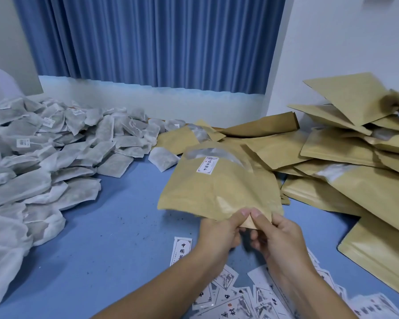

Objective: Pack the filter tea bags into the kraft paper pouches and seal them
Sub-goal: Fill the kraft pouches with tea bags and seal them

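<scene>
Both my forearms come up from the bottom edge and meet, my left hand (219, 233) and right hand (279, 238) side by side, thumb tips just beside each other. Each hand pinches the near edge of a kraft paper pouch (217, 189), thumb on top and fingers curled beneath. The pouch is held off the blue table (113, 226) and slopes away from me, its clear window (217, 154) and small white label (207, 165) at the far end. Under my wrists lie printed label sheets (240, 298), partly covered by my arms. Left of the grip, well apart, sits the heap of filter tea bags (44, 157). Right of it and beyond, more pouches (343, 146) are piled. My fingertips under the pouch are hidden, and I cannot tell whether its mouth is sealed.
</scene>
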### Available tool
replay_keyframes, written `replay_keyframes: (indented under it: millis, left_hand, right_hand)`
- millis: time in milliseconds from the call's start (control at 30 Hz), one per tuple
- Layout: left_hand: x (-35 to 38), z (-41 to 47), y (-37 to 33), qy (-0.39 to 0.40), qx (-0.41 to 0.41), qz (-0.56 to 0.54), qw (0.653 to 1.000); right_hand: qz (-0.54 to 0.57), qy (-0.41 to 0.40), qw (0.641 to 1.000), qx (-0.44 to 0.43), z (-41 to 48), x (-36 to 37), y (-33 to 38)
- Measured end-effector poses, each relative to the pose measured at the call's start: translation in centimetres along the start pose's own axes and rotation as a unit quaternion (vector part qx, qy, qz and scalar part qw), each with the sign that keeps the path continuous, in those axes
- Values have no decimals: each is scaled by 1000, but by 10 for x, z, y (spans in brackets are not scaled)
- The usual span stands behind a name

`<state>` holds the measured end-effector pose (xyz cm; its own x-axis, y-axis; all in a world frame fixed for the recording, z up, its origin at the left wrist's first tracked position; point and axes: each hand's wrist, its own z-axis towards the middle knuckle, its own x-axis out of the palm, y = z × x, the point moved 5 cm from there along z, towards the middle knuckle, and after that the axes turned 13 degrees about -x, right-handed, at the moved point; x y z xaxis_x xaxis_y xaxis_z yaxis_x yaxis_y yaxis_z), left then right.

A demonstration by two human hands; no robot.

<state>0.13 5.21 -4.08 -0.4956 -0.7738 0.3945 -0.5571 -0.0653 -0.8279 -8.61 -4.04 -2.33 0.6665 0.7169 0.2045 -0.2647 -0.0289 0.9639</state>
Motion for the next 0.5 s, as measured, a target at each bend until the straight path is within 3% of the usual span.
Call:
replay_keyframes:
  millis: [133,267,400,500]
  left_hand:
    - [-1,-1,-2,20,4,-23,1000]
    - [-8,3,-2,27,-24,-4,999]
    - [-5,5,-5,25,11,-29,999]
    - [-5,9,-8,6,36,-46,998]
  right_hand:
    - [-3,-69,997,-22,7,-16,11]
    - [111,-100,989,11,-1,-6,6]
    - [100,-149,984,-13,4,-8,9]
    - [147,-165,975,22,-1,-7,1]
